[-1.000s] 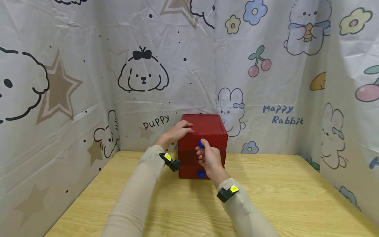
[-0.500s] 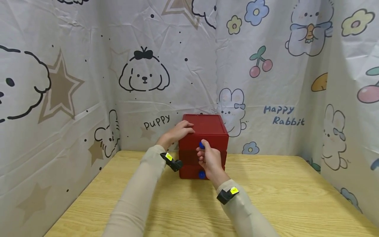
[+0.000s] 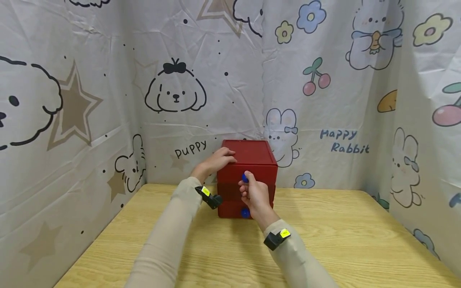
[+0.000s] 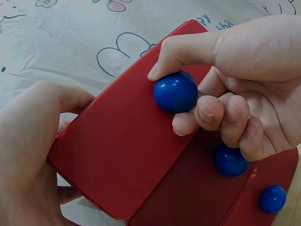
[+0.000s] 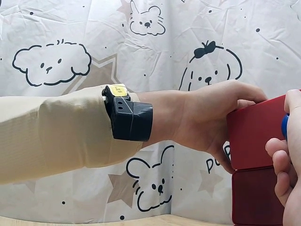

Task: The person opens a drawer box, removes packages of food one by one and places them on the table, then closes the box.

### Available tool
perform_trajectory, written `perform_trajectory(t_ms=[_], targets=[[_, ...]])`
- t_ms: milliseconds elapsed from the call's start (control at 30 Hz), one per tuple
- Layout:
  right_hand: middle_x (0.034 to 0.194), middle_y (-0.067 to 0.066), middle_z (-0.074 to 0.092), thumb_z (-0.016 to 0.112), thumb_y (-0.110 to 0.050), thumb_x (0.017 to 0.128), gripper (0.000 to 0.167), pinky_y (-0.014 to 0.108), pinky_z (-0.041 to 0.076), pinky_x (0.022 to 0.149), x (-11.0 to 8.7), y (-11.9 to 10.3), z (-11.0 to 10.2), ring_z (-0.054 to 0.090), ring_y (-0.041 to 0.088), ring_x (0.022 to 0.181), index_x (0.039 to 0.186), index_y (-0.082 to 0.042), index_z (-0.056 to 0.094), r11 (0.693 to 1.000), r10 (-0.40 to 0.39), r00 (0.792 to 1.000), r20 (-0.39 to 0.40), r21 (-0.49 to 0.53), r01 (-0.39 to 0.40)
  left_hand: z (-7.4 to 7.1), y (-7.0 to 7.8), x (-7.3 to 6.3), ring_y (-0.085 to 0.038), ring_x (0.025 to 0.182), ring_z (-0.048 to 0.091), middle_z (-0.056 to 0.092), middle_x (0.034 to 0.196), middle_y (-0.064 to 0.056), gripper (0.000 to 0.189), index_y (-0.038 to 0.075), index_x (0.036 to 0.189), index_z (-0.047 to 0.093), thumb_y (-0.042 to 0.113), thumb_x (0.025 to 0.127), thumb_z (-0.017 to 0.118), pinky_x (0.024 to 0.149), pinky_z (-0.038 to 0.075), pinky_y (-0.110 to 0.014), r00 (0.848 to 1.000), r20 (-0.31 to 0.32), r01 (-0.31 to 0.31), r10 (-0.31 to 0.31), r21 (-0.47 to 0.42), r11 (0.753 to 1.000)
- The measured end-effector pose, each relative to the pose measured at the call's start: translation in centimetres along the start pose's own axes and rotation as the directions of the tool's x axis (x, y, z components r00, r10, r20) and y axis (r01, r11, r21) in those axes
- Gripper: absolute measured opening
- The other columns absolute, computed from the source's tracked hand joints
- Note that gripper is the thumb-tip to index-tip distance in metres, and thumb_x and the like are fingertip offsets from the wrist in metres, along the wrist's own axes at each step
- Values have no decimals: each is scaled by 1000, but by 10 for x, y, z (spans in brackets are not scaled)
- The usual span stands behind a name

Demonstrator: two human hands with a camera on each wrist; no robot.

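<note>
A small red drawer cabinet (image 3: 248, 153) has three stacked drawers, each with a round blue knob. My left hand (image 3: 215, 161) grips its upper left edge, fingers over the top and thumb against the side. My right hand (image 3: 256, 193) pinches the top drawer's blue knob (image 4: 176, 92) between thumb and index finger, the other fingers curled below. In the left wrist view the middle knob (image 4: 231, 160) is partly covered by those fingers, and the bottom knob (image 4: 272, 199) shows fully. The top drawer front (image 5: 259, 134) stands upright in the right wrist view.
A pale wooden table (image 3: 324, 232) carries the cabinet near its back edge. Behind and on both sides hangs a white curtain (image 3: 201, 36) printed with puppies, rabbits and flowers. Both wrists wear black cameras over beige sleeves.
</note>
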State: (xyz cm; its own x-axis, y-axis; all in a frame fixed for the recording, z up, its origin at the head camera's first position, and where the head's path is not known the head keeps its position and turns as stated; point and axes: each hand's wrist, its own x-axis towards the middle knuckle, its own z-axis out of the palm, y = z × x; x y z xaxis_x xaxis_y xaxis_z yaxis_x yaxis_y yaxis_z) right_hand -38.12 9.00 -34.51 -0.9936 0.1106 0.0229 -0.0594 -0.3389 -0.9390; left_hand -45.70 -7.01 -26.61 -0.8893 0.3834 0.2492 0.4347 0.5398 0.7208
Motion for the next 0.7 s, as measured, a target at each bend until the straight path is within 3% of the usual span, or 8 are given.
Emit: perform_trajectory(t_ms=[367,700], targets=[[67,0,59,66,-47,100,46,21,45,54,-4,3,1,49,7,53,84,-4,71,1000,-7,1000,-9,-2,7,0,2,-5,-31,135,41,45,148,-16,51,-2,148,51,23,103,52,114,33,-43,1000,12,-4,4,8,1000],[67,0,60,65,-47,100,47,21,45,54,-4,2,-1,49,8,53,82,-4,71,1000,-25,1000,-7,-9,25,-3,5,-1,-31,136,40,43,149,-16,54,-2,149,49,24,102,54,115,31,-43,1000,28,9,-10,8,1000]])
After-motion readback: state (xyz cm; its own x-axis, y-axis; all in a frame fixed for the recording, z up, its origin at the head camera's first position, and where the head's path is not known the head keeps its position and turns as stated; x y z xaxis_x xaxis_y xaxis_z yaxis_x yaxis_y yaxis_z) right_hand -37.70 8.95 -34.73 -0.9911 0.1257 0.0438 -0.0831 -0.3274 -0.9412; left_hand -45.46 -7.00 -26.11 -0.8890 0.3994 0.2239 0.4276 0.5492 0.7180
